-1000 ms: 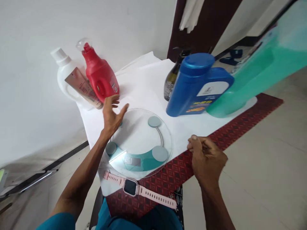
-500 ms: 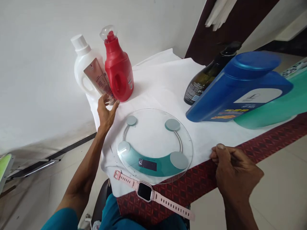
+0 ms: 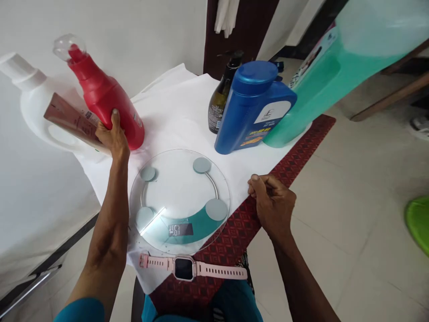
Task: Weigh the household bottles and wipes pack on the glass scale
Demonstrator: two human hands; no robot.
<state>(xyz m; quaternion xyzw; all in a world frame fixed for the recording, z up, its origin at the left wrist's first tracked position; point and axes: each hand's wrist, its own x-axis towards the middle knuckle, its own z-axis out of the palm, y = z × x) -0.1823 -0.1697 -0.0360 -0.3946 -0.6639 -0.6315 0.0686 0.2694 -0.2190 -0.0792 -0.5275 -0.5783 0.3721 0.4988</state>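
My left hand is closed around the lower end of a brown-pink tube that leans between a white jug and a red bottle; its thumb rests on the red bottle. My right hand is curled in a loose fist at the table's front edge, on the white sheet's border, with nothing visible in it. Between the hands lies a round glass scale with a lit display. A pink smartwatch lies flat in front of the scale.
A dark pump bottle, a blue jug and a large teal container stand at the back right on the white sheet. A red patterned cloth covers the table edge. A green object lies on the tiled floor.
My left hand went from open near the scale to gripping the tube beside the red bottle. The view swung about; my right hand stayed curled at the table edge.
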